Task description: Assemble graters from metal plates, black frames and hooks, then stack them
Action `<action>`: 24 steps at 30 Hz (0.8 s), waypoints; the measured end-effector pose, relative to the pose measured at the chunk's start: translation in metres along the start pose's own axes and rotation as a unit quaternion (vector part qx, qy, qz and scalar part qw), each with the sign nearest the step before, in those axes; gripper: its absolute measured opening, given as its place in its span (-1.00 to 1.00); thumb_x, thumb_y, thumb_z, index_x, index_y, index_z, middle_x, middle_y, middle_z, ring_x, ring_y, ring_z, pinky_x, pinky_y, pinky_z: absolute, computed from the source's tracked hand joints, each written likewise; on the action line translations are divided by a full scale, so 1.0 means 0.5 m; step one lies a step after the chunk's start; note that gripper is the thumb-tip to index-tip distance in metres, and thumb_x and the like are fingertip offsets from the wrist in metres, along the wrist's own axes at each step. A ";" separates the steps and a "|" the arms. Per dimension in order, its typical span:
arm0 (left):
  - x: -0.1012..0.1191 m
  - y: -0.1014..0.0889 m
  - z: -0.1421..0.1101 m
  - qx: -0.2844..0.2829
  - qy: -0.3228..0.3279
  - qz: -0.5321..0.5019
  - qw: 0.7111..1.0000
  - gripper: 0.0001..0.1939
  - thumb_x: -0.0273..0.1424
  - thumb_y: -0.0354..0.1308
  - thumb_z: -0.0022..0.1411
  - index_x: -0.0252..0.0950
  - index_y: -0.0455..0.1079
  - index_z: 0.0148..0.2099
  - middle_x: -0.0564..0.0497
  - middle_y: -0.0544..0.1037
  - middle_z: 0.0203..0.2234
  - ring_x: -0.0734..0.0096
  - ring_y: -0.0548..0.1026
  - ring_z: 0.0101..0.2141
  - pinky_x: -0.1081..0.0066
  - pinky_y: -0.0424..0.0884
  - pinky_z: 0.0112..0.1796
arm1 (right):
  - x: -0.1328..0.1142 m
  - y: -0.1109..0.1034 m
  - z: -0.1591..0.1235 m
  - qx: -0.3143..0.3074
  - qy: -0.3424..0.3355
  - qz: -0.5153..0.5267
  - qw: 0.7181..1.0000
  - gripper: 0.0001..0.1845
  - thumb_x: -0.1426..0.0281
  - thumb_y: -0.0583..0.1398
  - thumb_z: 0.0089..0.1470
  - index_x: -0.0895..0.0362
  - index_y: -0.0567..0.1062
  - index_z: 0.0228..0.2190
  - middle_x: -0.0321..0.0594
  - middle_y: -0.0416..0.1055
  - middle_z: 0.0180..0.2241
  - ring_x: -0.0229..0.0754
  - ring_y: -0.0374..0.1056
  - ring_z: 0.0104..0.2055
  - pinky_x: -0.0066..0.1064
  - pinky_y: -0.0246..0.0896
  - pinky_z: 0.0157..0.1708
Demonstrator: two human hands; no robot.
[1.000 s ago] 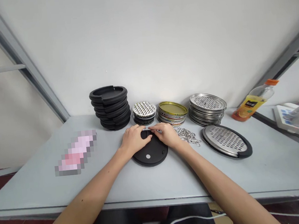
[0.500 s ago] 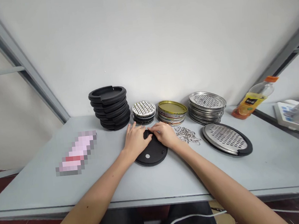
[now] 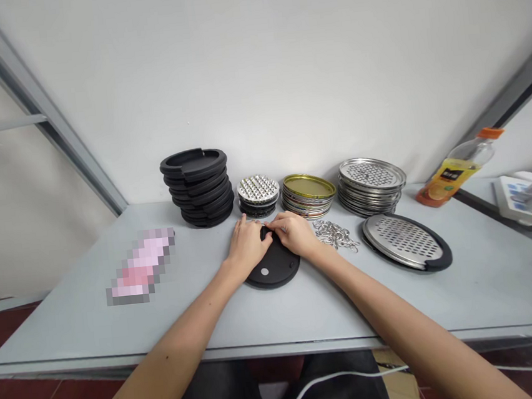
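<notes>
A round black disc (image 3: 275, 269) with a pale dot lies flat on the table in front of me. My left hand (image 3: 247, 242) grips its far left edge, thumb on top and fingers over the rim. At the same far edge my right hand (image 3: 292, 231) is closed in a pinch, its fingertips close to my left thumb. Whatever sits in that pinch is too small and too covered to make out. Just right of my right hand is a loose pile of small metal clips (image 3: 338, 236).
Along the wall stand stacked black rings (image 3: 198, 196), small studded grater plates (image 3: 258, 191), gold-topped lids (image 3: 309, 187) and perforated metal plates (image 3: 371, 177). To the right lie a black-rimmed grater (image 3: 406, 241) and a leaning juice bottle (image 3: 454, 175). A blurred pink item (image 3: 144, 261) is left.
The view has shifted slightly. My left fingers have drawn closer together at the disc's far edge, and my right hand keeps its pinch there. The disc stays in place on the table.
</notes>
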State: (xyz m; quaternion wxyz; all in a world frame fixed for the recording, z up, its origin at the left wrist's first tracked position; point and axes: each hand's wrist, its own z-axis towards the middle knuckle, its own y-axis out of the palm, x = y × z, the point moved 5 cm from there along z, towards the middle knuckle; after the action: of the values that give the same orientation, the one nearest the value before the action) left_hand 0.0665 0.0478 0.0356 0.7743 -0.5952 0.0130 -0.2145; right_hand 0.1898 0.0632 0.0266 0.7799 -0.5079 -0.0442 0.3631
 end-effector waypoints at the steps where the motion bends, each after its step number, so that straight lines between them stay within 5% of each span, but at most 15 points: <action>1: 0.000 0.001 0.000 -0.006 -0.001 -0.009 1.000 -0.72 -0.36 0.06 0.26 -0.34 0.48 -0.05 -0.15 0.56 -0.12 0.09 0.33 0.12 0.24 0.23 0.11 | 0.000 -0.001 0.000 -0.001 0.003 -0.003 1.000 -0.68 0.53 0.08 0.14 0.08 0.61 -0.22 -0.18 0.52 -0.31 -0.16 0.38 -0.24 -0.41 0.22 -0.25; 9: -0.003 0.003 0.004 -0.040 -0.018 -0.036 0.998 -0.75 -0.37 0.05 0.26 -0.30 0.47 -0.08 -0.15 0.57 -0.16 0.18 0.52 -0.12 0.33 0.38 -0.10 | -0.007 -0.004 0.002 -0.021 0.003 -0.024 0.999 -0.69 0.54 0.09 0.12 0.07 0.62 -0.27 -0.18 0.51 -0.34 -0.16 0.38 -0.26 -0.44 0.20 -0.30; 24: -0.003 0.004 0.001 -0.049 0.009 -0.020 0.999 -0.71 -0.37 0.01 0.28 -0.33 0.44 -0.03 -0.19 0.57 -0.16 0.14 0.52 -0.13 0.28 0.37 -0.09 | -0.020 0.001 0.005 -0.025 -0.021 -0.049 0.998 -0.66 0.58 0.07 0.10 0.14 0.61 -0.24 -0.10 0.46 -0.38 -0.11 0.33 -0.26 -0.37 0.21 -0.25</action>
State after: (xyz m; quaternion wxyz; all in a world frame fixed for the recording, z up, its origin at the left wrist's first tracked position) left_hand 0.0661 0.0492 0.0337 0.7396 -0.6308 0.0187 -0.2340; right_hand 0.1811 0.0589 0.0305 0.7827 -0.5167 -0.0942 0.3339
